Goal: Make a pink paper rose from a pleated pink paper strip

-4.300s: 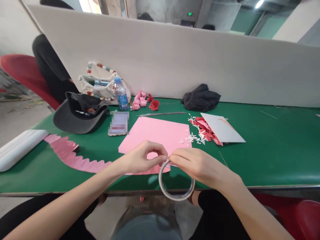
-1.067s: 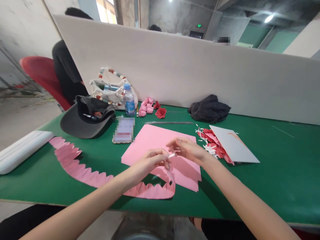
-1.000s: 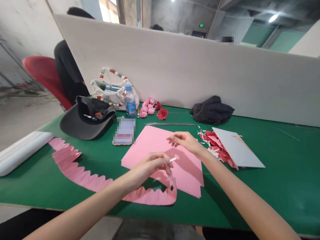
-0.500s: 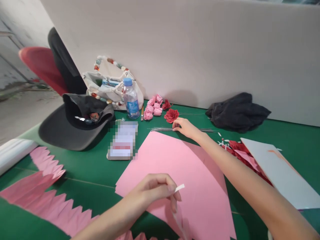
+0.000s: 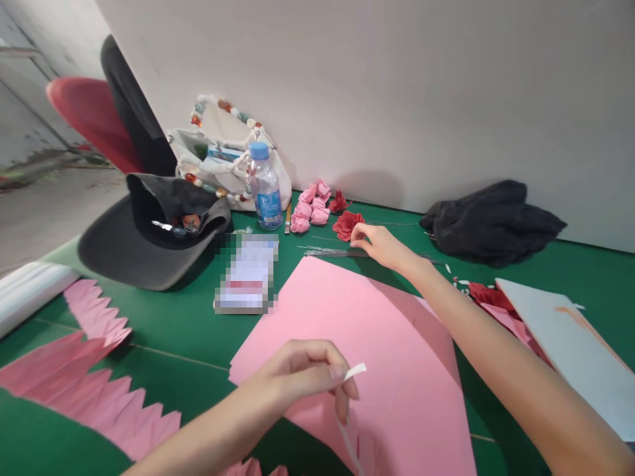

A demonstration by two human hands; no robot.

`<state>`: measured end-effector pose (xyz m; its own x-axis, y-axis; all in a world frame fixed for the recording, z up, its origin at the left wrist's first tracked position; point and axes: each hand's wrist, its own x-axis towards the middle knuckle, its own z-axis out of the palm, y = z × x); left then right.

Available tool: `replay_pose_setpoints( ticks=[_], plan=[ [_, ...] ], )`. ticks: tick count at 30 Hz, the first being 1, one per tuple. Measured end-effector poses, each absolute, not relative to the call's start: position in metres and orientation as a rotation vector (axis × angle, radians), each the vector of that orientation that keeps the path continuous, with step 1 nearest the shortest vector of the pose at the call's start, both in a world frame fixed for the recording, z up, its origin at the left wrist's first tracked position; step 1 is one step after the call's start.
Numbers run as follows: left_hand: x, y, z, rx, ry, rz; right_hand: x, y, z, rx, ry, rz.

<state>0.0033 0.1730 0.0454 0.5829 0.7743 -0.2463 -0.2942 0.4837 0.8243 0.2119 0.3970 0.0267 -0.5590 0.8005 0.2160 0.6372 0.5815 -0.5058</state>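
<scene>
In my left hand (image 5: 317, 373), a narrow white strip (image 5: 355, 371) is pinched between thumb and fingers, its long end trailing down. Below that hand lie large sheets of pink paper (image 5: 347, 317). My right hand (image 5: 380, 243) reaches to the back of the table, fingertips pinched on a thin wire just above a bundle of thin metal wires (image 5: 327, 252). A red paper flower (image 5: 347, 226) sits just behind those fingers. Beside it are several pink paper flowers (image 5: 311, 208) and a smaller red flower (image 5: 338, 201).
A phone (image 5: 247, 274), a water bottle (image 5: 266, 192), a beaded bag (image 5: 213, 158) and a dark cap (image 5: 149, 238) stand at the left. Zigzag-cut pink paper (image 5: 99, 396) lies front left. Black cloth (image 5: 496, 221) and a white board (image 5: 570, 350) are at the right.
My right hand has risen slightly off the wire bundle, with one wire parting from the rest. My left hand keeps its hold on the strip. The view has shifted a little.
</scene>
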Motion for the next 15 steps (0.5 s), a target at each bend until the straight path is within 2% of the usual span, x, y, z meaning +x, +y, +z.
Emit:
replay_pose_setpoints(
  ticks=[8,13,15],
  plan=[
    [0.006,0.158,0.070,0.936,0.712,0.778,0.202,0.358,0.068,-0.870,-2.335,0.375],
    [0.009,0.138,0.096,1.049,0.765,0.850,0.196,0.294,0.126,-0.538,-2.169,0.057],
    [0.010,0.130,0.102,1.101,0.769,0.909,0.199,0.261,0.152,-0.565,-2.036,0.032]
  ],
)
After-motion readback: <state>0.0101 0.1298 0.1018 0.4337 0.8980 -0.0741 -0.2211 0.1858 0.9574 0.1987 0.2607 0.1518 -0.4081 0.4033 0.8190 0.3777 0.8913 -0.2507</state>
